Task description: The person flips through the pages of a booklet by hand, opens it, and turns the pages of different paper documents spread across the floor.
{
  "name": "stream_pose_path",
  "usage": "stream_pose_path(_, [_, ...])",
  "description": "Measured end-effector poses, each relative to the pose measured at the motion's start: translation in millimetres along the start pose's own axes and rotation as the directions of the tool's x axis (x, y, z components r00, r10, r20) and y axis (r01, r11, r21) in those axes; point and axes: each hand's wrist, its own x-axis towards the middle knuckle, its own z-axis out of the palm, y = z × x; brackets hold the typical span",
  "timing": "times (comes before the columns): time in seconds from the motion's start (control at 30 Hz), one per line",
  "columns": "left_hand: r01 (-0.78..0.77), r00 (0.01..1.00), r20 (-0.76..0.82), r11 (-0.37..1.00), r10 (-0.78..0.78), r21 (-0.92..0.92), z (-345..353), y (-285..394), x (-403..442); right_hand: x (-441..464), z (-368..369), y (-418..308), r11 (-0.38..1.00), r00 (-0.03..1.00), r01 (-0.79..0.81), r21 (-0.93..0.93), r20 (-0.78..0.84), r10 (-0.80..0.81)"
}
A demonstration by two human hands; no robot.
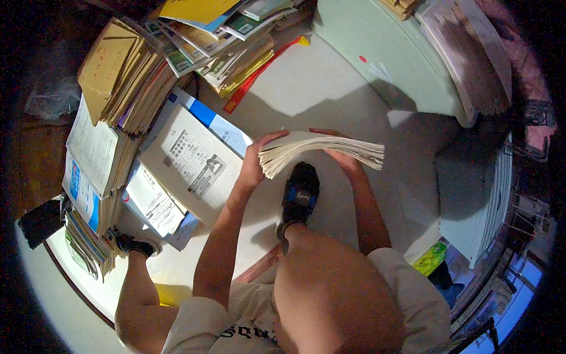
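A thick stack of papers (321, 146) arches between my two hands, its page edges facing me and its middle bowed upward. My left hand (257, 160) is wrapped round the left end, with the fingers over the far side. At the other end my right hand (348, 163) grips the stack from behind and below, partly hidden by the sheets. Whether the sheets are bound cannot be seen. Left of my left hand lies an open-faced printed booklet (191, 162) on top of other papers. My shoe (300, 192) is on the floor just below the stack.
Piles of books (227, 59) and brown envelopes (112, 71) stand at the left and back. A red strip (256, 79) lies beside them. A pale green container (389, 59) is at back right, next to a paper stack (469, 56). A white panel-like object (477, 206) stands right.
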Motion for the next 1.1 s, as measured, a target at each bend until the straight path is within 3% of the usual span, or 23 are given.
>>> stream_pose_path(0.2, [0.037,0.999,-0.020,0.996,-0.039,-0.084,4,-3,-1,1,0,40,1.000,0.997,0.002,0.016,0.079,-0.004])
stream_pose_path(0.3, [0.008,0.999,-0.038,1.000,-0.008,-0.004,3,5,-1,2,0,73,0.942,0.997,-0.076,0.327,0.032,0.069])
stream_pose_path(0.4, [0.054,0.996,-0.068,0.994,-0.061,-0.093,2,24,-6,-1,-3,77,1.000,0.999,-0.017,-0.013,0.039,0.017])
stream_pose_path(0.43, [0.069,0.994,-0.077,0.990,-0.079,-0.123,1,33,-7,-3,-2,56,0.963,0.997,-0.074,0.259,0.050,0.063])
stream_pose_path(0.5, [0.070,0.994,-0.081,0.996,-0.074,-0.051,1,38,-7,-3,-3,46,0.851,0.992,-0.127,0.510,0.073,0.104])
stream_pose_path(0.53, [0.070,0.994,-0.082,0.997,-0.072,-0.028,1,35,-6,-2,-6,55,0.986,0.997,-0.065,0.153,0.054,0.057])
stream_pose_path(0.6, [-0.002,0.998,-0.067,0.988,-0.008,-0.152,5,13,-3,-1,-8,61,0.974,0.998,0.006,-0.226,0.055,0.007])
stream_pose_path(0.63, [-0.002,0.998,-0.067,0.988,-0.009,-0.152,5,8,-3,-2,-8,63,0.939,0.998,-0.057,0.338,0.054,0.041])
stream_pose_path(0.7, [-0.012,0.998,-0.068,0.996,0.006,-0.092,6,-1,-2,-2,-7,59,0.600,0.995,-0.100,0.794,0.071,0.072])
stream_pose_path(0.77, [-0.005,1.000,-0.030,0.996,0.002,-0.086,5,-19,-1,-2,-3,45,0.888,0.999,0.034,0.459,0.001,-0.039])
stream_pose_path(0.8, [0.002,1.000,0.007,0.997,-0.001,-0.080,5,-19,1,-3,-2,45,0.888,0.999,0.034,0.459,0.001,-0.039])
stream_pose_path(0.87, [0.031,0.999,-0.023,0.997,-0.032,-0.071,8,-16,-7,-7,1,47,0.998,0.989,-0.061,-0.012,-0.133,0.059])
stream_pose_path(0.9, [0.058,0.997,-0.053,0.996,-0.062,-0.062,9,-14,-9,-3,6,51,0.998,0.974,0.022,0.053,-0.226,-0.009])
stream_pose_path(1.0, [0.089,0.994,-0.050,0.984,-0.098,-0.152,12,-12,-7,-5,8,56,0.985,0.973,-0.004,0.172,-0.225,0.043])
stream_pose_path(1.1, [0.064,0.995,-0.060,0.987,-0.074,-0.148,12,-12,-7,-2,9,68,0.987,0.975,0.029,0.160,-0.222,0.008])
